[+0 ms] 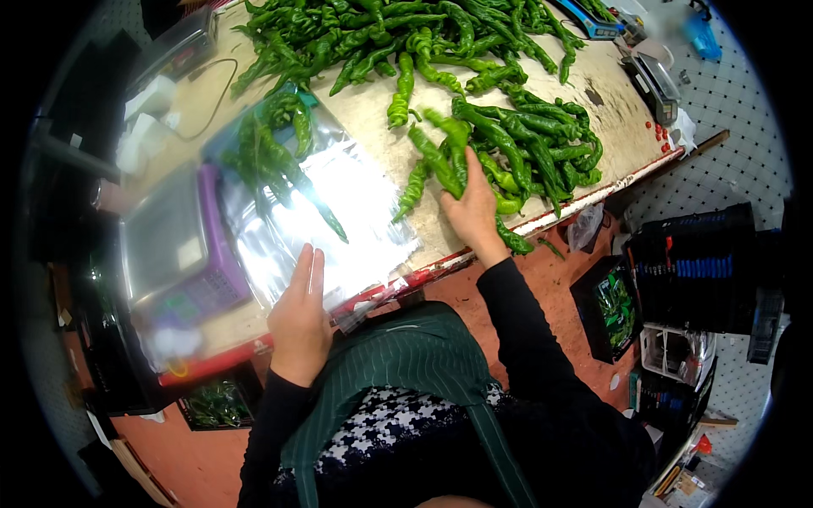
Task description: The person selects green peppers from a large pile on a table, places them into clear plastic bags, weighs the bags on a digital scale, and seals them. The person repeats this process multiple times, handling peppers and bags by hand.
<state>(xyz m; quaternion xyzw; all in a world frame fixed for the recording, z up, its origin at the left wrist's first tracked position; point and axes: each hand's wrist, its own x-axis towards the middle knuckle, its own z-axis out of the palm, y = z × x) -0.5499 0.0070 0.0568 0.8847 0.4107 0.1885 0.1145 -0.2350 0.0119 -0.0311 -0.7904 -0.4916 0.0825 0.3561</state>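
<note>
My right hand [473, 206] grips a few long green peppers [448, 155], slightly blurred, above the table's front part. Close beside it lies a smaller heap of wrinkled green peppers [540, 143]. My left hand [302, 324] is held edge-on with straight fingers and nothing visible in it. It is at the near side of a stack of clear plastic bags [343, 222]; whether it touches them I cannot tell. Several more peppers [273, 152] lie on or in the bags toward the back, partly behind glare.
A large pepper pile [381, 32] covers the table's far side. Left of the bags stands a purple-sided scale [219, 235]. Another scale [654, 89] and small red fruits [660, 136] are at the right. Black crates [692, 267] stand on the floor, beyond the red table edge [438, 267].
</note>
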